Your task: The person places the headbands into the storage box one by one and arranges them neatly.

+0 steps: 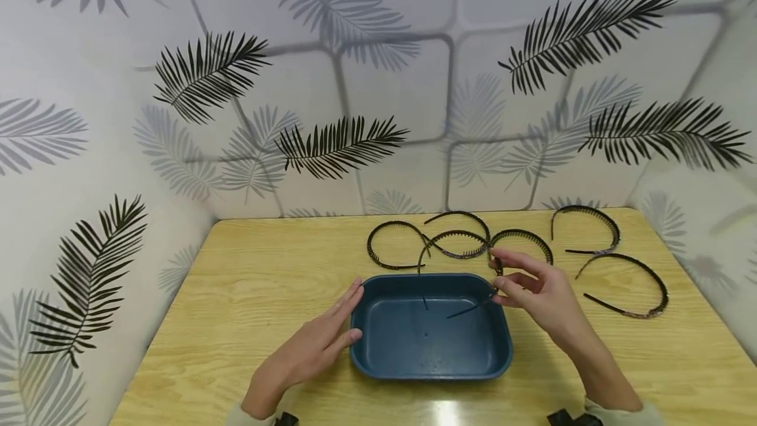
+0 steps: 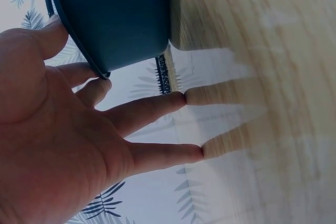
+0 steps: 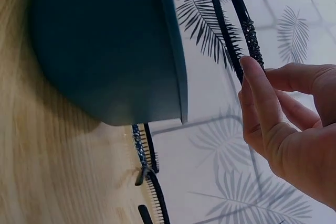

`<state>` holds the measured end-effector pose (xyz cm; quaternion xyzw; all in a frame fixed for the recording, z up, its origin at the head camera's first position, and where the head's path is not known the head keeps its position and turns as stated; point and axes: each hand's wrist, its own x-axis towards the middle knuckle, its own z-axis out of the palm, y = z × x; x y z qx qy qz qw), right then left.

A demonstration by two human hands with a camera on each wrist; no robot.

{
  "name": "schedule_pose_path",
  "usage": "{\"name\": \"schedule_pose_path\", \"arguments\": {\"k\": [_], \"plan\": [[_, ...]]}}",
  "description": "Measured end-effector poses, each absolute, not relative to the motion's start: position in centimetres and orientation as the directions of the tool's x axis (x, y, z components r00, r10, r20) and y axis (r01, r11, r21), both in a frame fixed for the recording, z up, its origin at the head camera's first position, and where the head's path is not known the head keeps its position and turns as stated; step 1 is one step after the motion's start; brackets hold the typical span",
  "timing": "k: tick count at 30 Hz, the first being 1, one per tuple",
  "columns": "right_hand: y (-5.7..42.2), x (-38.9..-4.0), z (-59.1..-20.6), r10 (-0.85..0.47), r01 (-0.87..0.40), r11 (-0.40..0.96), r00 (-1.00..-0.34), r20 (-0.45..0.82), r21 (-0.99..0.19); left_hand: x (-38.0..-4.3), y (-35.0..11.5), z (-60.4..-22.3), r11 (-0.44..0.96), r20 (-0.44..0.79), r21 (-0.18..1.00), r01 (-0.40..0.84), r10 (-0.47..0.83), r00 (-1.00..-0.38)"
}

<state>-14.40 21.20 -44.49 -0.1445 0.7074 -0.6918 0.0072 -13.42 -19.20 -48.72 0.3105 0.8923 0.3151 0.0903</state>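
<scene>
One headband is pinched between the thumb and fingers of the right grip, which hangs beside the right far corner of a blue tray. The band reaches leftward from that grip, its two ends showing over the inside of the tray. The left grip grasps nothing: its fingers are mostly straight, and it rests against the tray's left side. Ahead of the right grip and to its left, three more headbands lie on the counter; two others lie to its right. The step in hand looks like bringing this band into the tray; the next move probably calls for lowering the right grip and loosening it while the left keeps the tray steady. Only the right wrist view shows clearly the glittering trim just above the pinching fingertips and the fine teeth beside it. The left wrist view shows two fingertips touching the counter, a contact the head view hides. Only the head view shows the tray's inside; whether the band touches its rim I cannot tell.
</scene>
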Motion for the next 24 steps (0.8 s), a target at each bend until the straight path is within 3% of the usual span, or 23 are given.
{"name": "schedule_pose_path", "arguments": {"k": [7,24], "plan": [[19.5,-14.4,-45.3,-0.263,-0.156,-0.052,-0.951,0.165,-0.986,-13.3,-19.5,-48.8,0.606,0.047,0.616,0.502,0.608,-0.792],[17.4,-14.0,-46.2,-0.292,-0.137,-0.023,-0.946,0.138,-0.990,-13.3,-19.3,-48.6,0.603,0.054,0.616,0.507,0.611,-0.790]]}}
